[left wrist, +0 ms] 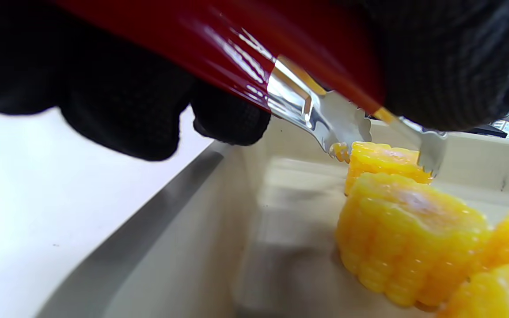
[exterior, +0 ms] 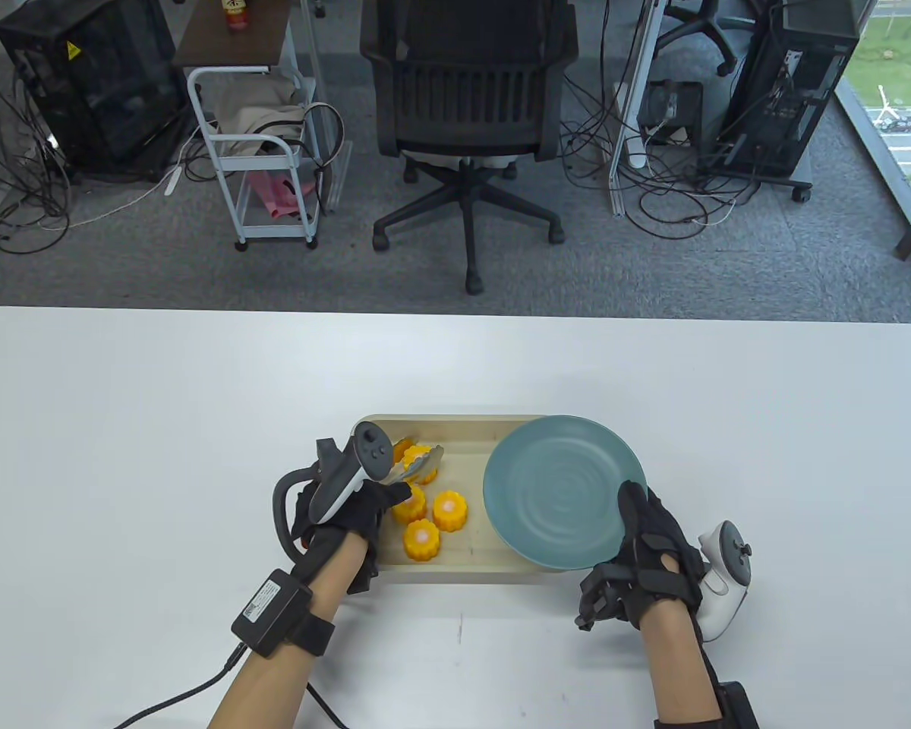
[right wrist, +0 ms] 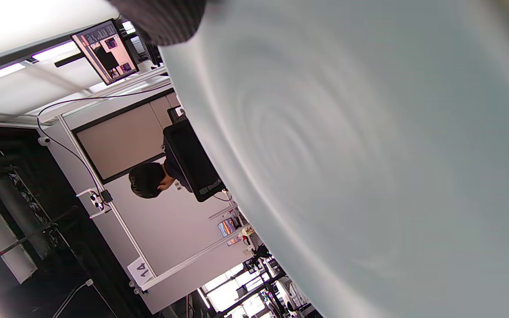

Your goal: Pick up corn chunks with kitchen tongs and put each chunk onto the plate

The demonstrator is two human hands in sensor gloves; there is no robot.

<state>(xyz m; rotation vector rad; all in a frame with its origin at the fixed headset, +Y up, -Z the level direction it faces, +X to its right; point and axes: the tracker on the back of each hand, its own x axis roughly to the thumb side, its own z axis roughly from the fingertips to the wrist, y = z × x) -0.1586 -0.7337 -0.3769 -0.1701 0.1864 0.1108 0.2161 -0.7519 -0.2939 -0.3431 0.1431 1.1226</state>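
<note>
Several yellow corn chunks [exterior: 450, 510] lie in the left half of a beige tray [exterior: 463, 433]. My left hand [exterior: 357, 509] grips red-handled tongs [left wrist: 219, 48]. Their silver tips [exterior: 425, 460] stand on either side of the far chunk [left wrist: 385, 161], at its top edge. A nearer chunk [left wrist: 409, 238] sits just in front of it. The teal plate [exterior: 558, 490] lies over the tray's right half, tilted. My right hand [exterior: 645, 554] holds its near right rim, thumb on top, and the plate [right wrist: 369, 176] fills the right wrist view.
The tray's left wall [left wrist: 201, 198] runs beside the corn. White table [exterior: 159, 425] spreads around the tray. Beyond the far edge stand an office chair [exterior: 467, 114] and a cart [exterior: 262, 152]. A person [right wrist: 148, 179] sits in the background of the right wrist view.
</note>
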